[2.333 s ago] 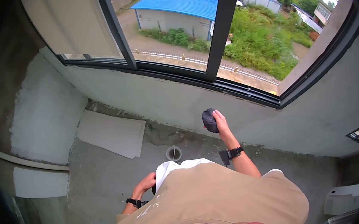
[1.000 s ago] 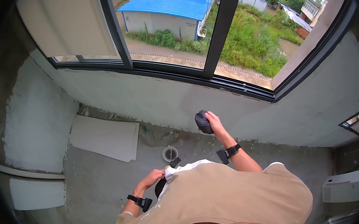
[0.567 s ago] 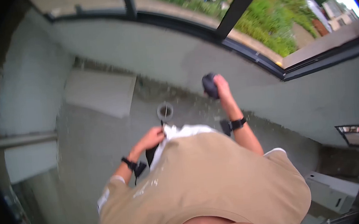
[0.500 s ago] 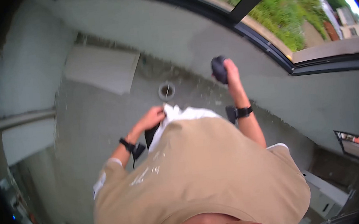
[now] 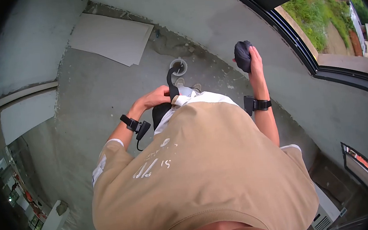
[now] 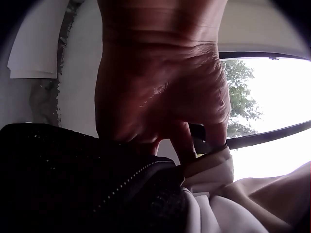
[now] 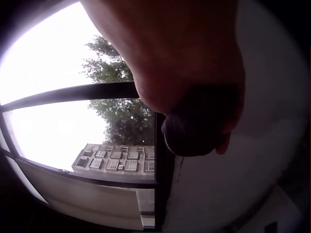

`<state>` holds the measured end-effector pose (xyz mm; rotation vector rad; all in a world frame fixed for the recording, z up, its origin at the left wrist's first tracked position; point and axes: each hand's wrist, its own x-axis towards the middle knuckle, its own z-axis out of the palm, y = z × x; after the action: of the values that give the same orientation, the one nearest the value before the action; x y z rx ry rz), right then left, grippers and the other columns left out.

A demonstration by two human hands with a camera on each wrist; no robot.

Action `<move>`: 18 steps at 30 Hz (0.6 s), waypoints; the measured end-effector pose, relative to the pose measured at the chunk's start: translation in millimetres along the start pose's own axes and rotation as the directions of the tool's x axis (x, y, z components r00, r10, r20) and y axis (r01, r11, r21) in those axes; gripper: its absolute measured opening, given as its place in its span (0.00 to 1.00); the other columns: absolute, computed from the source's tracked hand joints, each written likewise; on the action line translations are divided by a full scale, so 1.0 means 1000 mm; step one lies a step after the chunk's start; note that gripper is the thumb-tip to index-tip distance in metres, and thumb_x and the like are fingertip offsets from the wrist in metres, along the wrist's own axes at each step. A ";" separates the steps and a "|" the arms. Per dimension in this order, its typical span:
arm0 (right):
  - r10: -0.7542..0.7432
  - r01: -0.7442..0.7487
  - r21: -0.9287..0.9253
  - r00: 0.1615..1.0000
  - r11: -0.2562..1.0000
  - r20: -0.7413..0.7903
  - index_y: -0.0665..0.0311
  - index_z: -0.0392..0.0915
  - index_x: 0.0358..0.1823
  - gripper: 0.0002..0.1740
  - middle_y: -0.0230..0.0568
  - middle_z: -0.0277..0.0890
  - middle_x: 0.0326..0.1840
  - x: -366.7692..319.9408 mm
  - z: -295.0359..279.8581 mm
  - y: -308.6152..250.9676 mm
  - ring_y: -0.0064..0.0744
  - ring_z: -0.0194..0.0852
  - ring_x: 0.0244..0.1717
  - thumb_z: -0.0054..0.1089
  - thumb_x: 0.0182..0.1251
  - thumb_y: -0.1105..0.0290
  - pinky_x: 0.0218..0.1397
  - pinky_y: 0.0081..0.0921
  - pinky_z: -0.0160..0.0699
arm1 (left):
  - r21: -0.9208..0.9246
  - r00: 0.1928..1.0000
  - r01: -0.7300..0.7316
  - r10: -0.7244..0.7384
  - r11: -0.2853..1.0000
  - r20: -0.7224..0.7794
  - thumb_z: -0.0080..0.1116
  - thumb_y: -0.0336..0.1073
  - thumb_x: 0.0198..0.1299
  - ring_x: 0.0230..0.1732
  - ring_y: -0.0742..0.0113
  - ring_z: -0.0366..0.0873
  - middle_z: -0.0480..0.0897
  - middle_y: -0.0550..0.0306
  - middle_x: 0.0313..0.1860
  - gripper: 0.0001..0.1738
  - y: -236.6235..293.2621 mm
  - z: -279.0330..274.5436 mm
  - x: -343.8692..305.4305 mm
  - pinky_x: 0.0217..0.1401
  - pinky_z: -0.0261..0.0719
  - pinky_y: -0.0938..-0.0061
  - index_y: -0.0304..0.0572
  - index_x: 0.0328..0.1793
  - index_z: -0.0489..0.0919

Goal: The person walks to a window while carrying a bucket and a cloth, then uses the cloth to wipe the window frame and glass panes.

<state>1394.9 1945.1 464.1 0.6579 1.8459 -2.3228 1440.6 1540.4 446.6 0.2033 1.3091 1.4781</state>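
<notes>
Head view: we see the right hand [image 5: 255, 61] gripping a dark, rounded bundle [image 5: 243, 57], fingers curled about it, held out before the wall [image 5: 213, 5] and well apart from the body, with room between it and the window frame's [image 5: 289, 38] lower edge. At the shirt hem [image 5: 175, 100], we find the left hand [image 5: 153, 99] pinching the fabric beside a black strap [image 5: 172, 83]. Floor [image 5: 97, 88] separates the bucket [image 5: 172, 71] from the pale board's [image 5: 110, 35] edge
</notes>
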 end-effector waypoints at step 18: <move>-0.095 0.096 0.042 0.995 0.995 -0.019 0.67 0.73 0.60 0.19 0.43 0.84 0.43 0.027 -0.004 0.017 0.40 0.89 0.32 0.48 0.86 0.57 0.38 0.33 0.89 | 0.856 0.946 0.023 0.265 0.516 -0.185 0.69 0.38 0.49 0.47 0.29 0.84 0.86 0.31 0.39 0.17 -0.002 0.018 0.024 0.46 0.82 0.46 0.33 0.41 0.84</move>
<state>1377.1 1949.8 437.7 0.6087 1.8796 -2.4297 1445.2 1569.1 440.0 0.7598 2.2598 0.8416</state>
